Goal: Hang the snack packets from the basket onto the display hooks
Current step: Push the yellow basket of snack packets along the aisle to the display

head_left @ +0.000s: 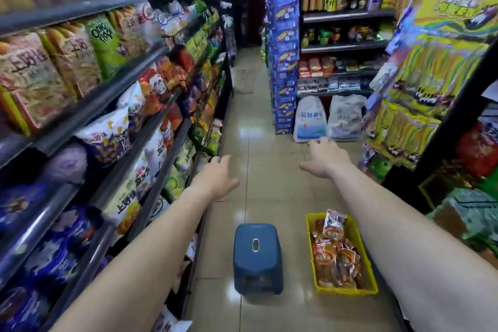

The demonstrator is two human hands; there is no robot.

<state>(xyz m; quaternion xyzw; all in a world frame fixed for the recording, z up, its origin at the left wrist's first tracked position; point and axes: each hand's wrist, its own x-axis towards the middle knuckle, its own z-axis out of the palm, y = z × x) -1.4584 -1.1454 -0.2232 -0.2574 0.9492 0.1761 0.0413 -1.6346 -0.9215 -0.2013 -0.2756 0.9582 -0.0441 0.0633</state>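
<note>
Both hands reach forward empty with fingers spread, the left hand point(215, 179) above the stool point(257, 259), the right hand point(324, 158) above the basket point(347, 291) of snack packets point(335, 256) beside the stool.

Narrow shop aisle, glossy tiled floor point(258, 148) — stocked shelves point(113, 94), blue stool point(257, 259)

Green bag point(103, 43) on the left shelf reads "Ooh Tips"-like lettering, blurred; tan bags point(29, 73) show "上好佳"; rest unreadable.
</note>
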